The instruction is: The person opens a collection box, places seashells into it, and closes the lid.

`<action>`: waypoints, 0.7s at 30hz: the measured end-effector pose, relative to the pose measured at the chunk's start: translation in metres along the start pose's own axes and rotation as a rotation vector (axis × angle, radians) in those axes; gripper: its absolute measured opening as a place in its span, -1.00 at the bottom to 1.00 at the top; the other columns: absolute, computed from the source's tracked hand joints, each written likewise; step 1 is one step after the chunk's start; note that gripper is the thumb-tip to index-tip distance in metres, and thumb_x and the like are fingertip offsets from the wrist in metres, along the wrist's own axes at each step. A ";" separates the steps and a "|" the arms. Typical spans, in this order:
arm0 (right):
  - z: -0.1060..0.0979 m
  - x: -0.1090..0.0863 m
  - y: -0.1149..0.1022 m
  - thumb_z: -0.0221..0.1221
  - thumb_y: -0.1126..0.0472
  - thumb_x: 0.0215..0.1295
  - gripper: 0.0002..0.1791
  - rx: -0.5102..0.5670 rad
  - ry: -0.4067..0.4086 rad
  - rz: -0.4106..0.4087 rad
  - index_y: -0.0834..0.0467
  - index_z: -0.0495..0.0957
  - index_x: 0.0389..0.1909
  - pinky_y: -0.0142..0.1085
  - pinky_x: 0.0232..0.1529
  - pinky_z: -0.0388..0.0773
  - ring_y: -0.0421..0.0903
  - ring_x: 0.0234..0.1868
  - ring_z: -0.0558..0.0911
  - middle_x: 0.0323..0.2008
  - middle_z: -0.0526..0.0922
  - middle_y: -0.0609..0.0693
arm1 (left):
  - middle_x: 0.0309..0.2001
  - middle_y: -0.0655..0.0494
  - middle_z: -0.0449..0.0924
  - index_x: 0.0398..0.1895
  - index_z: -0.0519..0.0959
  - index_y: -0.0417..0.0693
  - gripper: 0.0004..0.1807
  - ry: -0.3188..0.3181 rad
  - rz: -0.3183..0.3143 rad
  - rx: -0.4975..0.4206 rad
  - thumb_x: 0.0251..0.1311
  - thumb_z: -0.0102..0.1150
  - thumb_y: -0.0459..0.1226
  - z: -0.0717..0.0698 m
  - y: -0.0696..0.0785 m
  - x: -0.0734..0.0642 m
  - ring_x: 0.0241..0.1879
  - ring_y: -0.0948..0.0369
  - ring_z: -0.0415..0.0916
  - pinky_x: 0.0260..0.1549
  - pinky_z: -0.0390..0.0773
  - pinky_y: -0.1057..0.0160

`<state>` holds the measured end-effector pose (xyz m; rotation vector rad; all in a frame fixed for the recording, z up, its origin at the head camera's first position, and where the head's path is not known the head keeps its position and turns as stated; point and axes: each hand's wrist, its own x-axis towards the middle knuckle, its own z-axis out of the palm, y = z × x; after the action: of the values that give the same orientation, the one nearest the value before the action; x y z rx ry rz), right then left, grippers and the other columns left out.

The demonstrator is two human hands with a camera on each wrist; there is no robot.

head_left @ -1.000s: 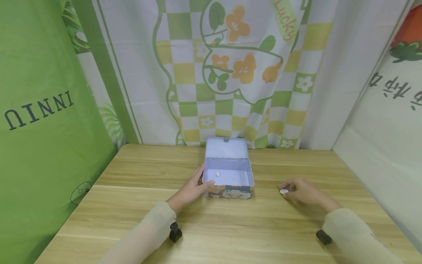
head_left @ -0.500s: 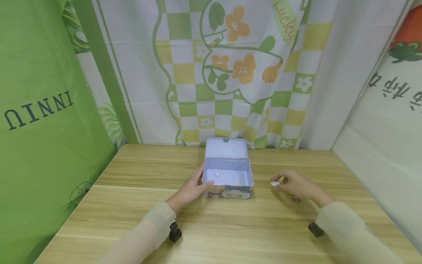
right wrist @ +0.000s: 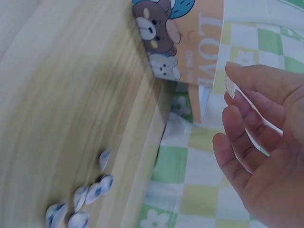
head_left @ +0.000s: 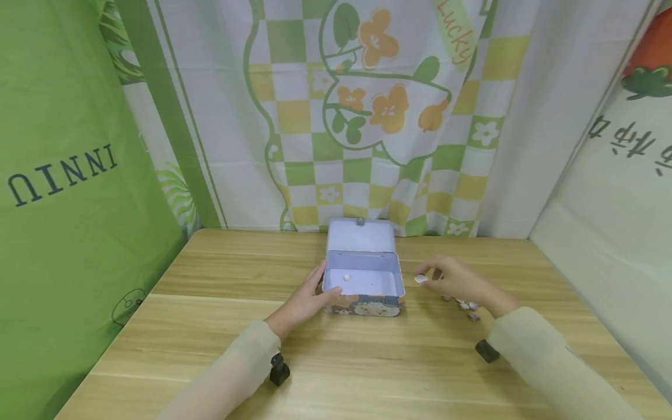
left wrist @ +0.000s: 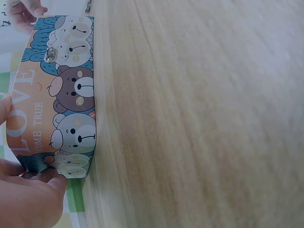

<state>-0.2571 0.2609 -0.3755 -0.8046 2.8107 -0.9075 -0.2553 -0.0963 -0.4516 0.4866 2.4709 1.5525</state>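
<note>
One pale shell-like piece (head_left: 421, 279): it sits just right of the box, apart from its wall, and we judge it lifted off the table (head_left: 315, 373).
Right hand (head_left: 454, 283): thumb and forefinger pinch the piece near its edge; the other fingers bend loosely and hold nothing.
Piece's handling: we expect it to be very light, stiff and perhaps brittle (its rough face, in the right wrist view, should help against slipping).
Where to pinch: we would take it by opposite edges or flat faces, with gentle pressure, since a hard squeeze could chip it or flick it away.
Box (head_left: 362, 306): printed with bears, it stands on the table with its lid (head_left: 360, 235) raised at the back; a small round white bit (head_left: 347, 278) lies inside.
Left hand (head_left: 304, 298): it grips the box's left side, thumb over the near rim; we think the walls are thin but stiff, best steadied at that corner.
Loose shells (right wrist: 94, 192): several lie grouped on the table, probably hard and smooth, best picked up by their edges.
</note>
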 end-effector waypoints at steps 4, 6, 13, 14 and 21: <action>0.003 0.008 -0.007 0.32 0.25 0.32 -0.72 -0.023 -0.002 -0.024 0.19 0.66 0.03 -0.28 -0.37 0.59 -0.13 -0.27 0.57 -0.09 0.67 0.02 | 0.61 -0.05 -0.31 0.64 -0.23 0.06 0.01 0.004 0.001 -0.004 0.37 0.15 0.12 0.000 -0.001 0.000 0.54 -0.04 -0.15 0.45 0.04 -0.12; 0.005 0.013 -0.010 0.33 0.27 0.30 -0.72 -0.036 0.005 -0.038 0.20 0.67 0.02 -0.29 -0.36 0.59 -0.14 -0.27 0.58 -0.10 0.67 0.02 | 0.61 -0.05 -0.33 0.63 -0.24 0.06 0.00 0.005 -0.004 -0.015 0.38 0.16 0.09 0.001 -0.002 0.001 0.54 -0.04 -0.16 0.45 0.03 -0.12; 0.019 0.028 -0.018 0.34 0.31 0.28 -0.73 -0.024 0.027 -0.095 0.23 0.68 0.00 -0.29 -0.30 0.60 -0.15 -0.27 0.58 -0.10 0.68 0.03 | 0.61 -0.07 -0.33 0.63 -0.23 0.02 -0.01 0.010 0.007 -0.024 0.40 0.16 0.06 0.000 -0.002 0.001 0.54 -0.07 -0.17 0.45 0.01 -0.14; 0.021 0.031 -0.019 0.34 0.30 0.28 -0.73 -0.016 0.028 -0.097 0.22 0.68 0.00 -0.28 -0.30 0.60 -0.15 -0.26 0.57 -0.11 0.68 0.02 | 0.61 -0.07 -0.32 0.63 -0.23 0.03 0.00 0.009 0.010 -0.020 0.39 0.15 0.08 0.000 -0.001 0.001 0.54 -0.07 -0.17 0.44 0.02 -0.13; 0.035 0.047 -0.029 0.33 0.30 0.30 -0.73 0.026 0.007 -0.096 0.22 0.67 0.01 -0.28 -0.32 0.60 -0.11 -0.25 0.57 -0.09 0.66 0.00 | 0.61 -0.08 -0.31 0.64 -0.23 0.03 0.03 0.004 0.012 0.002 0.36 0.14 0.16 0.000 0.002 -0.001 0.54 -0.06 -0.16 0.45 0.01 -0.11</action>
<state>-0.2760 0.1993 -0.3843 -0.9419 2.7820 -0.9598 -0.2541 -0.0958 -0.4495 0.4998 2.4777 1.5567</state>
